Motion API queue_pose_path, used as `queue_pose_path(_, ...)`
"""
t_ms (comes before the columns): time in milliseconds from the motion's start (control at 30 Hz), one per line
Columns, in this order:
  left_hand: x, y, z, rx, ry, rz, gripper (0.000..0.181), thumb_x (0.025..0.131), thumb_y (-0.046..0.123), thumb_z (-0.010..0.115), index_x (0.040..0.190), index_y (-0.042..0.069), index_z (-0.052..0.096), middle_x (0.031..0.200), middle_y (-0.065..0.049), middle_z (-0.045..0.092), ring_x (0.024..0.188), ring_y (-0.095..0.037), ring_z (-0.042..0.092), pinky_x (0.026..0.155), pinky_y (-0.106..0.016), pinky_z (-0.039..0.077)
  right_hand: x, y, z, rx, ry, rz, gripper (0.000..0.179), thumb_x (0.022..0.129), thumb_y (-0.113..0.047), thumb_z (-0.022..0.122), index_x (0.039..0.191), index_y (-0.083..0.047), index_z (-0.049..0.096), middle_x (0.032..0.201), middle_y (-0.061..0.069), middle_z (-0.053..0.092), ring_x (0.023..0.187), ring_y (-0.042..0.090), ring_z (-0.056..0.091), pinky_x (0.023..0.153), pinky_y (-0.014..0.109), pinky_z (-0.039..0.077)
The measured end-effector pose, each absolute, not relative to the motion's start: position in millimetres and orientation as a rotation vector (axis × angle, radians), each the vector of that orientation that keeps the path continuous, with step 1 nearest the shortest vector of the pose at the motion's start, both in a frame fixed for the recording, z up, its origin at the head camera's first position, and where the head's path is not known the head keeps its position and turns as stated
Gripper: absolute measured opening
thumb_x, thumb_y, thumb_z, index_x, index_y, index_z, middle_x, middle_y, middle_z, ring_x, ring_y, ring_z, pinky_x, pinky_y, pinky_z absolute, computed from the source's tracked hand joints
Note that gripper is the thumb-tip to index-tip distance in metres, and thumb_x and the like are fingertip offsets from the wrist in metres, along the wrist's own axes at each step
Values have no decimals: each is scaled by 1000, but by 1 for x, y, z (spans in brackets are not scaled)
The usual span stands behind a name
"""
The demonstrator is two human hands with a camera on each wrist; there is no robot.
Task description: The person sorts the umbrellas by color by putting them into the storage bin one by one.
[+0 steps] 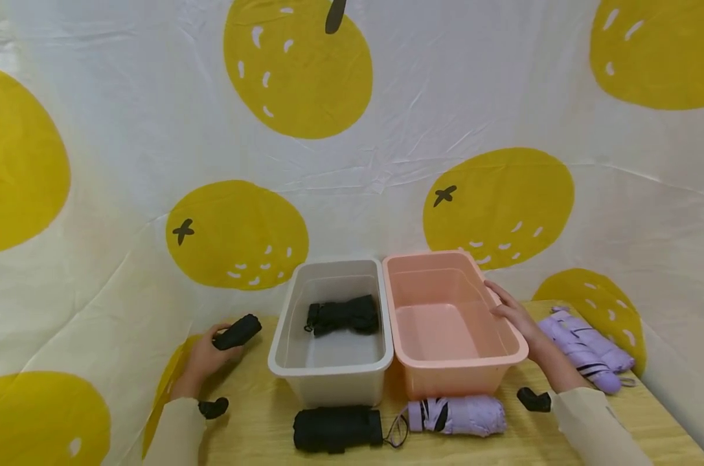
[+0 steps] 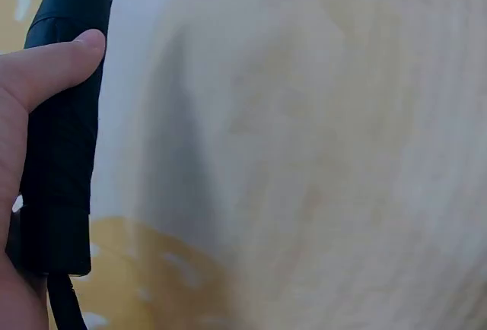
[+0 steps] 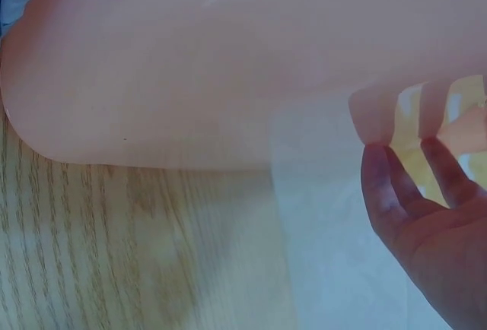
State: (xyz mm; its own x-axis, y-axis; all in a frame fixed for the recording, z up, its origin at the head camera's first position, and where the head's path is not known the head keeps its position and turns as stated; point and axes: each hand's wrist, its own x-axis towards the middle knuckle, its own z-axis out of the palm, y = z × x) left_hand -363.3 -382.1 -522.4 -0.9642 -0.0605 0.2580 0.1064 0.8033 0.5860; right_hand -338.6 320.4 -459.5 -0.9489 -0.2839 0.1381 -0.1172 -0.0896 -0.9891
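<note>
My left hand [image 1: 204,360] grips a folded black umbrella [image 1: 238,332] left of the grey bin [image 1: 334,371]. In the left wrist view the thumb lies across this umbrella, and a strap hangs from its end. Inside the grey bin lies another black umbrella [image 1: 344,315]. My right hand [image 1: 517,318] touches the right side of the pink bin [image 1: 456,364]. The right wrist view shows its fingertips [image 3: 374,159] against the bin's smooth outer wall, with nothing held. The bare floor of the pink bin shows in the head view.
A black umbrella [image 1: 337,428] and a lilac umbrella [image 1: 462,415] lie in front of the bins on the wooden table [image 1: 252,414]. More lilac umbrellas [image 1: 585,349] lie right of my right forearm. A fruit-patterned cloth [image 1: 386,149] hangs behind.
</note>
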Motion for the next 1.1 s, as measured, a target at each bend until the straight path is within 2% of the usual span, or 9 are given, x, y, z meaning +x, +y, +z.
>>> queue_pose_path(300,-365,-371,-468,-217,-2635,-1027,65,80,24,81,134,5,51,111,-25,56,92,-37,56,73,-43,48,-342,322,-458,-448,2047,-2177,64,104,-8,36,157,-15,2,152,33,4,106,8,58,87,36,50)
queue_pose_path(600,-369,-361,-422,-317,-2591,-1173,63,84,29,78,136,7,50,111,-21,57,90,-29,54,70,-29,50,-339,321,-462,-432,2061,-2189,64,103,-6,37,157,-11,2,151,31,8,105,10,59,85,35,51)
queue_pose_path(967,-375,-325,-375,-363,-2635,-1301,72,77,34,83,139,15,51,126,-18,53,106,-34,49,79,-41,49,-338,320,-461,-464,2056,-2182,64,103,-7,35,156,-12,-1,151,35,7,104,8,59,85,35,52)
queue_pose_path(1100,-377,-308,-361,-429,-2662,-1289,71,76,36,84,137,17,54,128,-15,53,107,-33,50,80,-43,50,-337,321,-464,-447,2096,-2164,65,102,-6,37,156,-11,1,148,28,21,104,9,60,85,37,52)
